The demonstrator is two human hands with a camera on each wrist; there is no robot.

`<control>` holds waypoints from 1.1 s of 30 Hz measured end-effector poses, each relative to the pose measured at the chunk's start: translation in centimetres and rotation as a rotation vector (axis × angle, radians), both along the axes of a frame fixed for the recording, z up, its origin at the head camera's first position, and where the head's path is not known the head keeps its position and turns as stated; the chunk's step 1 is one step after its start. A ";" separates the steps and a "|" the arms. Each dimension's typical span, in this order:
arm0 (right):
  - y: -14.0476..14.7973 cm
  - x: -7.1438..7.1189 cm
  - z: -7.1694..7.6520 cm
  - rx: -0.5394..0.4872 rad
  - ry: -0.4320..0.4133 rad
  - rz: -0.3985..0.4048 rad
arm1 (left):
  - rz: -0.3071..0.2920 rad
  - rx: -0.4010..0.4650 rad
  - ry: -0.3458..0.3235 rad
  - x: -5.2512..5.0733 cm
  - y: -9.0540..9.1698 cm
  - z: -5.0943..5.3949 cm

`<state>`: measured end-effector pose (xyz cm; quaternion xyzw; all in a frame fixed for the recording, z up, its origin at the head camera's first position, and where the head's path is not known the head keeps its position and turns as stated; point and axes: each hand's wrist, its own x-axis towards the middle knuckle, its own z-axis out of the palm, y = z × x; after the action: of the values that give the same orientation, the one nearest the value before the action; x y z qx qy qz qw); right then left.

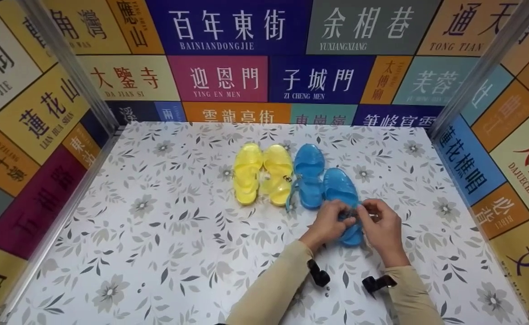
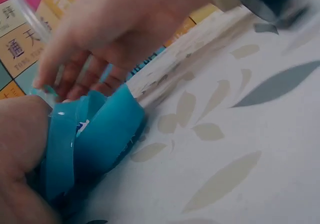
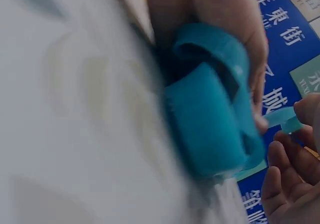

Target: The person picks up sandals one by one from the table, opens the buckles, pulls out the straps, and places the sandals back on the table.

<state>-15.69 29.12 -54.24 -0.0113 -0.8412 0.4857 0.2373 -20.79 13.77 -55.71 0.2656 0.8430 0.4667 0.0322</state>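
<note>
A blue jelly sandal (image 1: 339,183), set nearer than the other shoes, lies on the table under both hands. My left hand (image 1: 332,222) grips it around the strap area from the left side. From the right, my right hand (image 1: 384,228) pinches the loose end of its ankle strap; the right wrist view shows this strap (image 3: 281,116) stretched between the two hands. The heel part (image 2: 107,134) of the sandal stands out beside my left hand in the left wrist view. The matching blue sandal (image 1: 309,159) lies just to the left, its strap hanging out sideways.
Two yellow jelly sandals, one at the far left (image 1: 248,155) and one beside it (image 1: 277,155), lie side by side with toes pointing away. A white floral cloth (image 1: 156,243) covers the table. Printed panels (image 1: 228,79) with Chinese characters wall in the back and sides.
</note>
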 end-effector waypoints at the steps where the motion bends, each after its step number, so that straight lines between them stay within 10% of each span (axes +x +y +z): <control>1: 0.0 0.0 0.2 0.001 -0.001 0.003 | -0.003 -0.009 0.005 0.0 0.0 0.0; 15: 1.6 0.4 1.2 0.075 -0.099 -0.015 | -0.015 -0.031 -0.004 0.1 -0.2 0.3; 25: 2.1 0.1 0.5 0.364 0.096 0.096 | 0.013 -0.054 -0.001 0.2 -0.4 0.1; 33: 0.9 -0.3 1.2 0.483 -0.056 0.183 | 0.006 -0.063 0.049 0.4 -0.4 -0.4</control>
<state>-15.99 30.06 -53.05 0.1086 -0.9366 0.2896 0.1647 -20.36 13.35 -56.07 0.2732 0.8585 0.4336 0.0183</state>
